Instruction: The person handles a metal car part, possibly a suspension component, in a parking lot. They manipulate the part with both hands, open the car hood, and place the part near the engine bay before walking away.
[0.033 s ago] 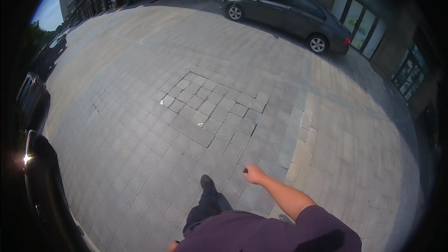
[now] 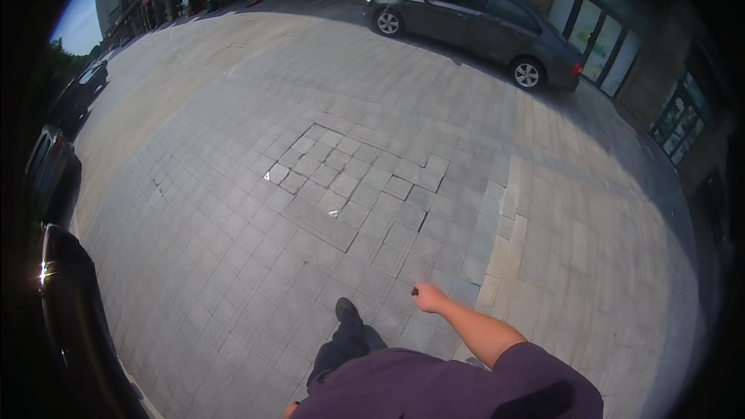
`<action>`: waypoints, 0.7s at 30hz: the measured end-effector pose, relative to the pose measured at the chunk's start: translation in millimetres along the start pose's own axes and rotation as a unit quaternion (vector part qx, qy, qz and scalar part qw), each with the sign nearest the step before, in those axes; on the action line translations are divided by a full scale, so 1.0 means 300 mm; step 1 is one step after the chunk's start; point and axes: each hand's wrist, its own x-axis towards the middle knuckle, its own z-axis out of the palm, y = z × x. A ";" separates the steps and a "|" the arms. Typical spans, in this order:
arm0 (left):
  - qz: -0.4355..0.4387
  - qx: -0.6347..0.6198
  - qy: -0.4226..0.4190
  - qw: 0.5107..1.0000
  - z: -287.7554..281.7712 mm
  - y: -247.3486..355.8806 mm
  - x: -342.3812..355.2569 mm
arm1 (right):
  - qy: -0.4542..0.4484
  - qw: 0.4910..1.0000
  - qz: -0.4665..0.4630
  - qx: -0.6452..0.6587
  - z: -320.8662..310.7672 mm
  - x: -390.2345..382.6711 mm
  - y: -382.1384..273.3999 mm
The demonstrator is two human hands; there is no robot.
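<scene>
Unmoved, right hand (image 2: 428,297) pinches a small dark object (image 2: 414,291), too tiny to identify.

The right hand (image 2: 428,296) grips something small and dark, too tiny to identify. At six o'clock the left hand (image 2: 289,411) is cut off by the lower edge. At nine o'clock, a dark car (image 2: 74,318) is half lost in the black rim.

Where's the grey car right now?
In the head view the grey car is parked at the top, right of centre, beside the glass-fronted building, far ahead of the right hand.
</scene>
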 end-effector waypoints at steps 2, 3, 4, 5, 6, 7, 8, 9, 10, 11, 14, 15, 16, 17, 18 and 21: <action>0.016 0.036 -0.016 0.999 -0.221 0.188 0.125 | -0.036 0.994 0.083 -0.059 0.016 0.112 0.180; 0.032 0.056 -0.023 0.998 -0.327 0.284 0.192 | -0.092 0.983 0.120 -0.106 0.017 0.134 0.291; 0.069 0.079 -0.029 0.994 -0.446 0.438 0.274 | -0.122 0.976 0.076 -0.162 0.041 0.140 0.524; 0.083 0.095 -0.009 0.992 -0.594 0.518 0.326 | -0.119 0.976 0.108 -0.148 -0.005 0.163 0.515; 0.098 0.105 0.012 0.990 -0.742 0.618 0.387 | -0.111 0.974 0.144 -0.135 -0.066 0.183 0.514; 0.109 0.133 0.033 0.985 -0.910 0.707 0.427 | -0.088 0.976 0.169 -0.109 -0.178 0.196 0.425; 0.126 0.087 0.076 0.985 -1.077 0.880 0.435 | -0.099 0.960 0.253 -0.072 -0.206 0.199 0.491; 0.156 0.047 0.106 0.981 -1.226 1.005 0.516 | -0.108 0.939 0.322 -0.042 -0.217 0.235 0.564; 0.182 0.054 0.136 0.972 -1.421 1.165 0.547 | -0.081 0.919 0.382 0.057 -0.223 0.260 0.549; 0.209 0.043 0.180 0.960 -1.533 1.240 0.678 | -0.049 0.888 0.433 0.145 -0.244 0.291 0.529; 0.249 -0.009 0.239 0.939 -1.912 1.657 0.848 | -0.090 0.865 0.466 0.163 -0.294 0.518 0.491; 0.261 -0.035 0.264 0.928 -2.028 1.804 0.871 | -0.106 0.878 0.444 0.141 -0.334 0.663 0.459; 0.252 -0.053 0.270 0.928 -2.073 1.899 0.902 | -0.144 0.884 0.431 0.113 -0.356 0.776 0.441; 0.249 -0.078 0.285 0.922 -2.133 2.004 0.923 | -0.167 0.896 0.403 0.083 -0.404 0.928 0.423; 0.211 -0.081 0.256 0.940 -2.151 2.078 0.947 | -0.217 0.896 0.384 0.055 -0.437 1.041 0.405; 0.186 0.009 0.191 0.964 -2.231 2.228 1.030 | -0.277 0.911 0.307 -0.009 -0.648 1.516 0.357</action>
